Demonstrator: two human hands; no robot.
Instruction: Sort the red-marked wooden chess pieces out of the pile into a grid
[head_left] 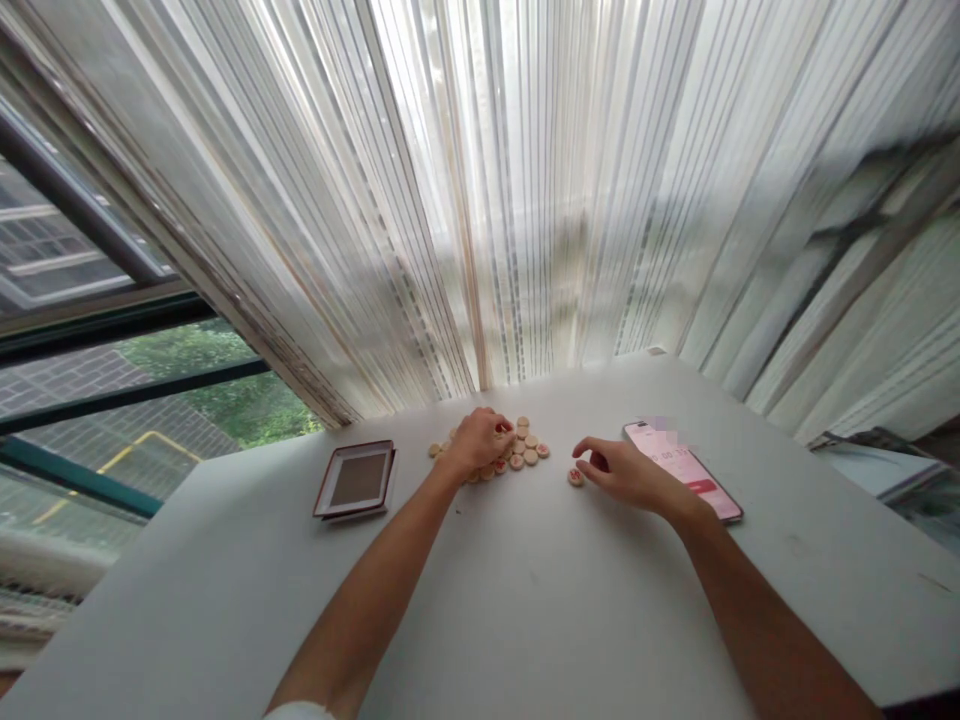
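A heap of small round wooden game pieces (pixel 525 447) with red markings lies on the white table (pixel 480 600), near its far edge. My left hand (pixel 480 440) rests on the left side of the heap, fingers curled over some pieces. My right hand (pixel 622 468) is to the right of the heap, fingers bent in a loose pinch just beside a single piece (pixel 575 477) lying apart from the rest. Whether that hand touches the piece is unclear.
A pink phone (pixel 686 468) with its screen lit lies right of my right hand. A shallow square box (pixel 356 480) with a dark red rim sits to the left. Striped sheer curtains hang behind the table; a window is at left.
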